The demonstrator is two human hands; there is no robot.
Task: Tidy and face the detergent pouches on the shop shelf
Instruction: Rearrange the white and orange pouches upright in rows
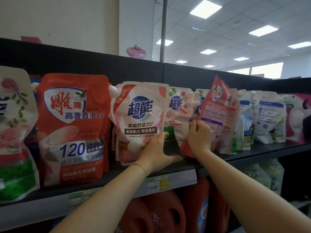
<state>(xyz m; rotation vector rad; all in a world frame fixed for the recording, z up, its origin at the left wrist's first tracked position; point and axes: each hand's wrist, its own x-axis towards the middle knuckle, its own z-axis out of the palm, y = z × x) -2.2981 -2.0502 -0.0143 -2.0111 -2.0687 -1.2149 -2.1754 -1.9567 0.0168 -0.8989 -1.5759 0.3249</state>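
Gripping tilted red pouch (218, 115), right hand (199, 137)

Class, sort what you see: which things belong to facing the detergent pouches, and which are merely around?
In the job: left hand on the pink-white pouch; right hand gripping the back-turned pouch; shelf.
Merely around: red jugs below; price labels; ceiling lights.

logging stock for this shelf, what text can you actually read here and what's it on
"雕牌": big red pouch
"高奢香水香氛": same pouch, under the brand
"120": same pouch, lower down
"超能": pink-white pouch
"柔顺舒适": same pouch, below the logo
"亲肤配方 棉感柔软": same pouch, dark band
"超能": partly hidden pouch right of it
Back print of the tilted red pouch, gripped by the right hand: too small to read
The shelf price labels: blurred
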